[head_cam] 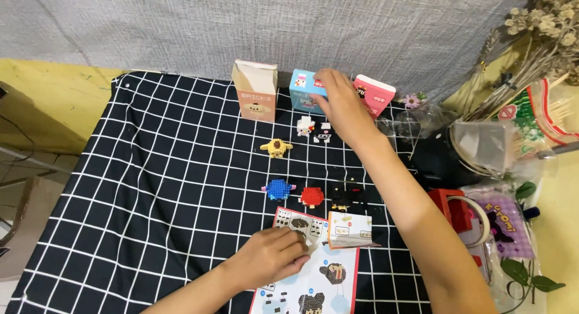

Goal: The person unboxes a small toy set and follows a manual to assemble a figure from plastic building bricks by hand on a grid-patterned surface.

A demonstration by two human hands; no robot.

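The right hand [341,106] is stretched out to the far side of the cloth, fingers curled over the top of a small light-blue cardboard box [304,92] and closed on its upper corner. That box stands upright, and the hand hides its right edge. Just right of the grip a pink cardboard box [377,95] leans at a tilt; left of it stands a taller peach-coloured cardboard box [256,91], upright with its top flaps open. Right under the wrist sit two tiny brick-built figures, a white one [305,126] and a black-and-white one [324,132], side by side, and a yellow brick figure [277,147] lies a little further left.

Nearer to the person, the left hand [274,255] lies palm down on a printed instruction sheet with a red border [313,284], fingertips pressed together against the paper; whether they pinch something small there I cannot tell. Just beside those fingertips rests a folded paper leaflet [350,229]. Beyond the sheet stands a row of three brick figures: blue [278,188], red [312,196], and black [345,198].

Everything sits on a black cloth with a white grid [151,187]. Off to the right lie crumpled clear plastic bags [482,142] and a bunch of dried flowers [543,24].
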